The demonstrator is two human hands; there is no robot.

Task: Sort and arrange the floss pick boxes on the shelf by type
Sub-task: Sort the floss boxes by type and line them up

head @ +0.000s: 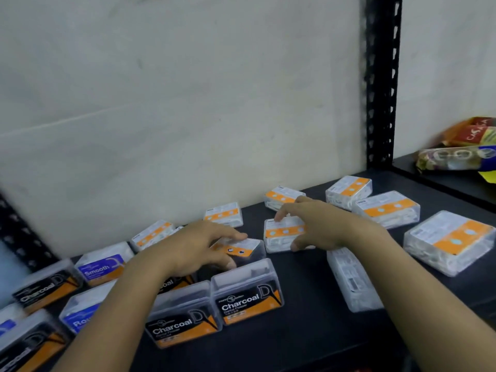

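Observation:
Clear floss pick boxes cover the black shelf (308,331). My left hand (198,245) grips a dark charcoal box (241,249) lying flat, fingers on top and thumb at its front. My right hand (324,224) holds a white box with an orange label (279,236), index finger on the far edge and thumb on the near side. Two upright Charcoal boxes (249,299) (185,322) stand just in front of my left hand. A blue Smooth box (103,267) and another Charcoal box (45,288) stand to the left.
Several white orange-labelled boxes lie along the back and right, such as one (349,190) and a large one (451,241). A white box (351,280) lies on its side under my right forearm. A black shelf post (381,76) rises at right, with snack bags (467,149) beyond it.

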